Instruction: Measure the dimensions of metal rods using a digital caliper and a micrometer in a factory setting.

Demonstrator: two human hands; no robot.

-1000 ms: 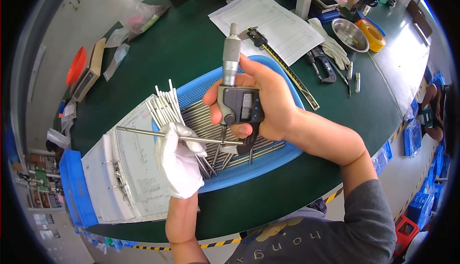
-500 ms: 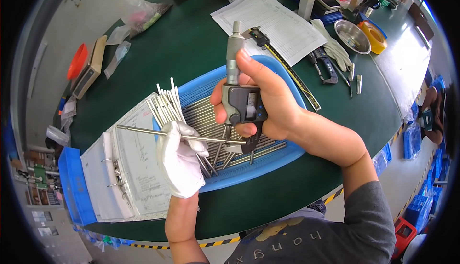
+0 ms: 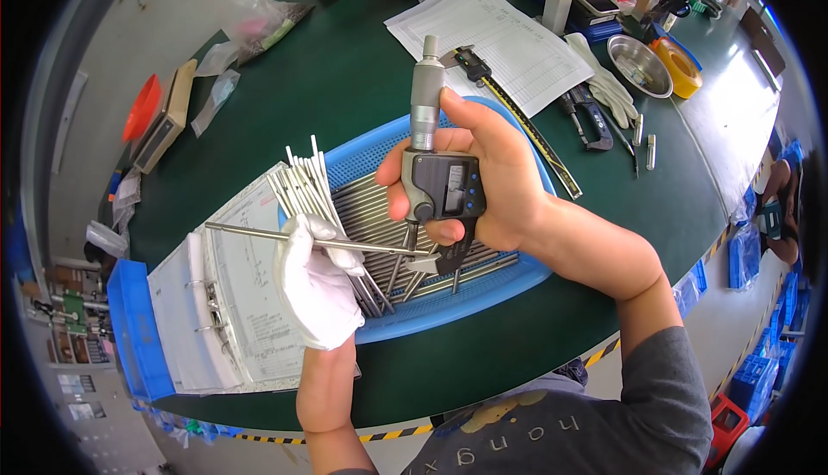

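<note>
In a white glove, my left hand (image 3: 317, 285) pinches a thin metal rod (image 3: 259, 233), which slants slightly down to the right. My bare right hand (image 3: 500, 173) grips a digital micrometer (image 3: 438, 184) upright, thimble at the top and its small display facing me. The rod's right end lies at the micrometer's jaws; whether they touch it cannot be made out. Below both hands is a blue plastic basket (image 3: 379, 149) holding many similar rods (image 3: 366, 208). A bundle of rods (image 3: 300, 184) leans over the basket's left side, just behind my gloved hand.
An open ring binder (image 3: 259, 320) with papers lies left of the basket, beside a blue tray (image 3: 138, 328). Farther back are a digital caliper (image 3: 517, 117), paper sheets (image 3: 509, 40), another micrometer (image 3: 591, 121), a white glove (image 3: 604, 83) and a metal bowl (image 3: 640, 65).
My left hand and the rod have shifted a little left, so the rod's right end sits nearer the jaws' left side. The micrometer stays in my right hand.
</note>
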